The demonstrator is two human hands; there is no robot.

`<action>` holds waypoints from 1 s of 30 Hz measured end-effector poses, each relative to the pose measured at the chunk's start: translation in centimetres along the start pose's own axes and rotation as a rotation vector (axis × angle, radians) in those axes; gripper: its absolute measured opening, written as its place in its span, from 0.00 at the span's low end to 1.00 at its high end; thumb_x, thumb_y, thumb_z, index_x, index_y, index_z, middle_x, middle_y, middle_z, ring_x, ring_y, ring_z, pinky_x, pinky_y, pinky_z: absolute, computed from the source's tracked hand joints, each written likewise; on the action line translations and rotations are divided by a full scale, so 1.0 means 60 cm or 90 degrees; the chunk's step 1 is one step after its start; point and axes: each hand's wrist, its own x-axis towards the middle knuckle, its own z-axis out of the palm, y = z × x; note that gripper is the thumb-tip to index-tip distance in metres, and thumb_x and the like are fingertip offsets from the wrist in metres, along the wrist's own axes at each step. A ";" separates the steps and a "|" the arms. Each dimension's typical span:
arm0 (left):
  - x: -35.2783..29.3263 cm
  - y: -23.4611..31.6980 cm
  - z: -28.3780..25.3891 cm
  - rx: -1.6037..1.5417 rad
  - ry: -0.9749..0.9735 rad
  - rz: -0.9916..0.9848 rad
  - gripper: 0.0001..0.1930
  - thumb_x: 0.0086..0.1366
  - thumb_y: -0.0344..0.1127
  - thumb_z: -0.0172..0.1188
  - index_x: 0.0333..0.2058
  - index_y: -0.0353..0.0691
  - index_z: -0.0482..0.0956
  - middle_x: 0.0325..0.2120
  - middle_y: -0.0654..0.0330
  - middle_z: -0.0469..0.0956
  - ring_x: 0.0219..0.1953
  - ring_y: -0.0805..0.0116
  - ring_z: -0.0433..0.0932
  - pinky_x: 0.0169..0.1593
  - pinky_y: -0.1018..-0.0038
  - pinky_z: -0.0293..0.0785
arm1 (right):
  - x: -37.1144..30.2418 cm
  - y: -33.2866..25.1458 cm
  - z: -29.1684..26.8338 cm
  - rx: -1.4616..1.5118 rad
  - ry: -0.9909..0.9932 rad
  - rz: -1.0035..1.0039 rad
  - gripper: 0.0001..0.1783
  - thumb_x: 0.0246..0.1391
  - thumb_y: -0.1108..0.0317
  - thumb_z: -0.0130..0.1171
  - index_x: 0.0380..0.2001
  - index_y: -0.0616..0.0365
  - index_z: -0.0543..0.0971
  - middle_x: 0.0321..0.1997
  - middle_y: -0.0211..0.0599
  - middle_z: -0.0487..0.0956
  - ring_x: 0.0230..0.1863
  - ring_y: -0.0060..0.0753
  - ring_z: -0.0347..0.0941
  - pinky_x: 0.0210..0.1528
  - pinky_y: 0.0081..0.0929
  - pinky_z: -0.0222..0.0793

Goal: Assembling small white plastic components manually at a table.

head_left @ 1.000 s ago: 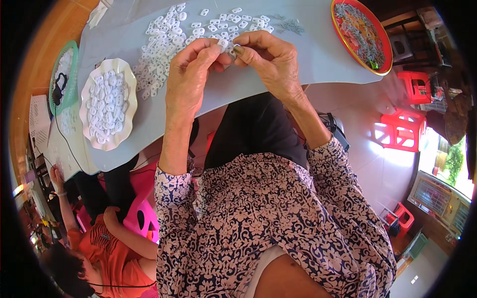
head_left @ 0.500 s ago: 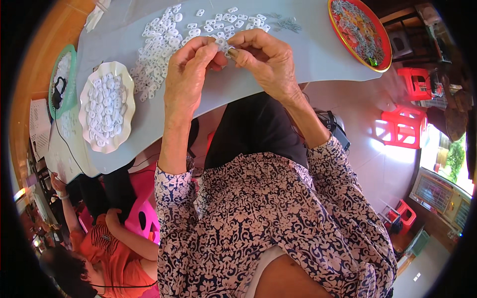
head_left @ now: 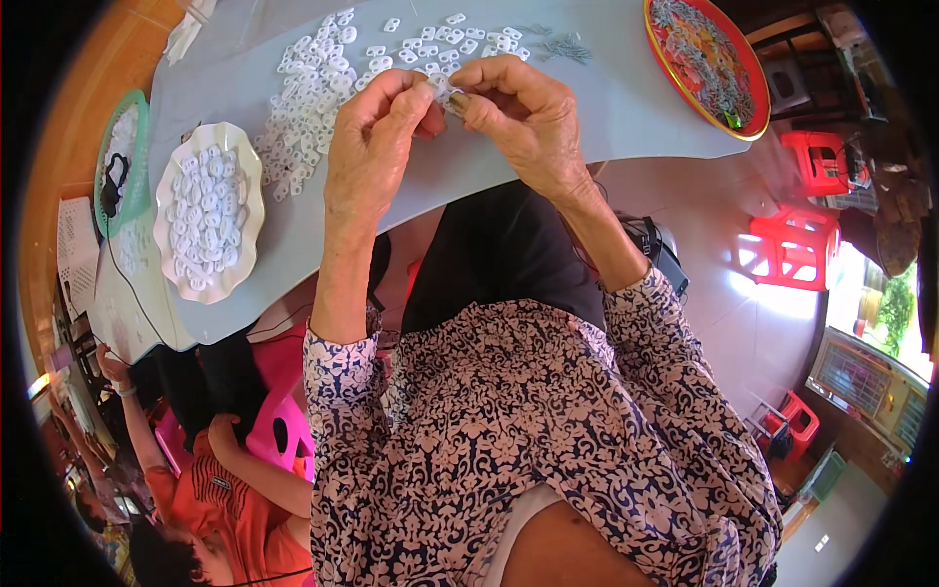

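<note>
Over the table's near edge, my left hand [head_left: 377, 127] and my right hand [head_left: 523, 122] meet, thumbs and fingers pinched around a small white plastic piece [head_left: 439, 86]. My fingertips cover much of it. Just beyond and to the left spreads a heap of similar white plastic pieces [head_left: 311, 98], oval with two holes, lying loose on the table. A looser scatter of them reaches behind my hands. Small grey metal pins [head_left: 565, 47] lie in a little pile beyond my right hand.
At left stands a scalloped cream dish [head_left: 252, 210] full of white pieces, with a green basket [head_left: 143, 166] past it. A red-rimmed tray [head_left: 675, 73] of metal pins sits far right on the grey table [head_left: 626, 127]. A person in orange [head_left: 220, 499] sits at lower left; red stools [head_left: 797, 249] stand right.
My hands stay pinched on the white piece, with only a slight shift of the left. The person in orange has moved their head lower and their arm a little.
</note>
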 end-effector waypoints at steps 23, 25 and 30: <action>-0.007 -0.008 0.027 0.218 0.066 0.146 0.14 0.68 0.40 0.47 0.30 0.35 0.71 0.16 0.65 0.63 0.21 0.77 0.59 0.25 0.77 0.59 | 0.003 -0.007 0.005 0.011 -0.004 -0.009 0.12 0.53 0.77 0.56 0.42 0.63 0.75 0.30 0.30 0.77 0.30 0.18 0.72 0.35 0.17 0.71; -0.007 -0.009 0.028 0.235 0.064 0.155 0.14 0.68 0.40 0.47 0.29 0.35 0.70 0.16 0.66 0.63 0.21 0.78 0.59 0.25 0.77 0.59 | 0.002 -0.004 0.005 -0.008 0.002 -0.011 0.12 0.54 0.76 0.56 0.42 0.62 0.75 0.29 0.30 0.77 0.29 0.18 0.73 0.35 0.17 0.71; -0.003 -0.004 0.027 0.191 0.051 0.140 0.14 0.67 0.39 0.47 0.27 0.35 0.68 0.16 0.68 0.61 0.21 0.79 0.58 0.25 0.78 0.58 | 0.003 -0.007 0.000 -0.027 -0.010 0.000 0.13 0.53 0.76 0.57 0.43 0.62 0.75 0.29 0.29 0.76 0.29 0.17 0.72 0.34 0.16 0.71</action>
